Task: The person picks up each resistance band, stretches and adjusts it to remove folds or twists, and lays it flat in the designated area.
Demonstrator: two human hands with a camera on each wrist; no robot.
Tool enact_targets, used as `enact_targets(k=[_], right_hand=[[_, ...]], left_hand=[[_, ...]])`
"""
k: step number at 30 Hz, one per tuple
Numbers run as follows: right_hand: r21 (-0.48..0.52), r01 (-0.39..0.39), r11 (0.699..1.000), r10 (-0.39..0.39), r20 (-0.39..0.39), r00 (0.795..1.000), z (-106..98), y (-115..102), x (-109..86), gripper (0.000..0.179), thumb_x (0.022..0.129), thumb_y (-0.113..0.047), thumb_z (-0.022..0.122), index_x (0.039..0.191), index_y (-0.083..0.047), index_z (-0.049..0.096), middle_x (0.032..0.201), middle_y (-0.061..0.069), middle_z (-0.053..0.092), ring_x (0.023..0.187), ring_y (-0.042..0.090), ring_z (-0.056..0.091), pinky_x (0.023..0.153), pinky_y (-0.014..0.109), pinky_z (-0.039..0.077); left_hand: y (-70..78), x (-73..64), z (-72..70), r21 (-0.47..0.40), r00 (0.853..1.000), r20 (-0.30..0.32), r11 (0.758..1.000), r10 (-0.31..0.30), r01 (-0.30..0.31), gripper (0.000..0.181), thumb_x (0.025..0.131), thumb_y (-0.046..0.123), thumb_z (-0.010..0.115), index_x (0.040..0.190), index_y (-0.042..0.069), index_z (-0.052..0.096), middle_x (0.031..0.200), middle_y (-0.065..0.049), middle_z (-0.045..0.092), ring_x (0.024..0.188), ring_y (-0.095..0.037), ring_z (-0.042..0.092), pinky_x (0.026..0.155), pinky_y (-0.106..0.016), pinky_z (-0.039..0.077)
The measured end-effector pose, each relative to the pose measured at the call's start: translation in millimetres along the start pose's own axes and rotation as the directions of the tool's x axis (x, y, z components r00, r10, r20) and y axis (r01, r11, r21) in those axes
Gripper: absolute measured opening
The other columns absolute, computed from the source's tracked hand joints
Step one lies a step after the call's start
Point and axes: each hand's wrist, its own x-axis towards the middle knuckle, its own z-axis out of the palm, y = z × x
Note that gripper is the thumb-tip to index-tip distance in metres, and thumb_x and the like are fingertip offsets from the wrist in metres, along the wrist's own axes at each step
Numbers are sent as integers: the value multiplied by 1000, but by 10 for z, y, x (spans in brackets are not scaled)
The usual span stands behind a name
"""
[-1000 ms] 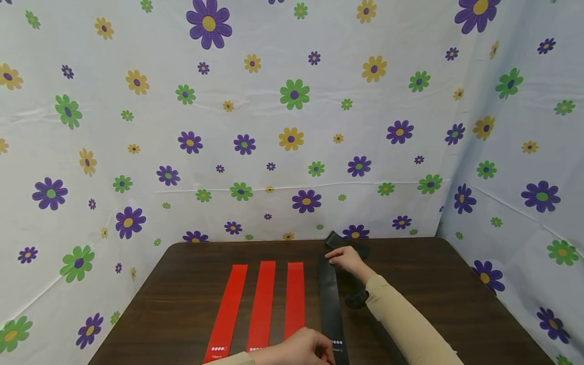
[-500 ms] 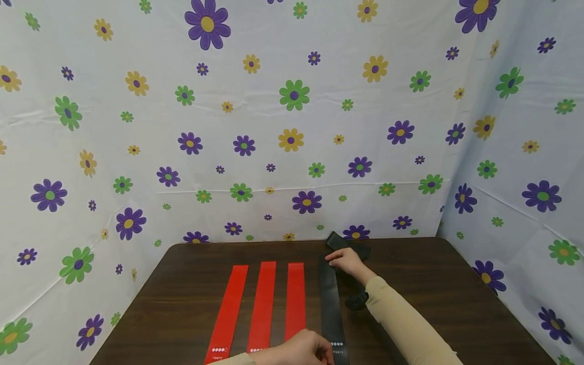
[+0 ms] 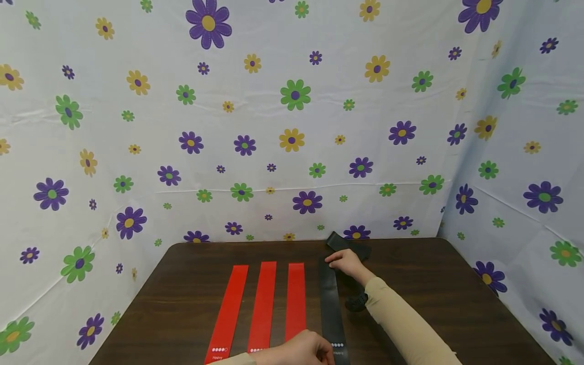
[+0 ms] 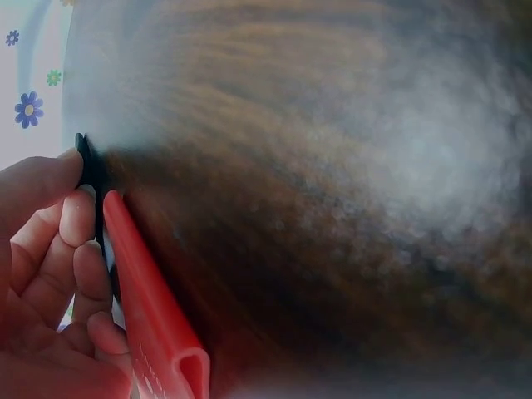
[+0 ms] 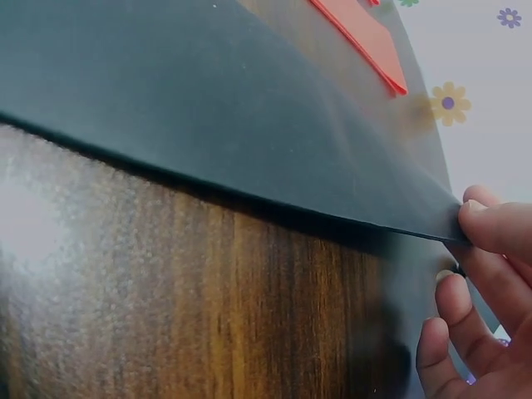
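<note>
A black resistance band [image 3: 331, 304] marked "Heavy" lies lengthwise on the table, stretched out between both hands. My right hand [image 3: 348, 263] pinches its far end between thumb and forefinger, as the right wrist view shows, where the band [image 5: 208, 108] runs off to the left. At the near end, my left hand [image 3: 301, 349] pinches the black band [image 4: 81, 158] between thumb and fingers in the left wrist view; this end is partly hidden in the head view. Three red bands [image 3: 228, 309] lie side by side to the left, the nearest passing under my left hand.
Another black band [image 3: 337, 241] lies folded or crumpled at the table's back edge, partly behind my right hand. The brown wooden table [image 3: 182, 284] extends to both sides. A flower-patterned cloth [image 3: 255, 111] hangs behind it and along the sides.
</note>
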Motion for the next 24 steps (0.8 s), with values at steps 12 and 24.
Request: enact_targets(k=[12, 24], right_hand=[[-29, -27, 999, 29, 40, 999, -13, -5, 8, 19, 88, -3, 66, 105, 1, 74, 105, 13, 69, 89, 24, 66, 79, 40, 54], [-44, -54, 998, 57, 56, 997, -73, -5, 20, 20, 90, -11, 67, 107, -1, 73, 103, 8, 68, 78, 19, 61, 68, 34, 51]], left_hand=[[46, 15, -27, 42, 999, 38, 999, 3, -5, 6, 89, 3, 65, 92, 1, 69, 69, 13, 55, 60, 6, 48, 57, -12, 43], [-414, 172, -68, 36, 992, 127, 999, 16, -21, 9, 93, 16, 63, 97, 11, 69, 75, 16, 59, 65, 5, 53, 63, -17, 49]])
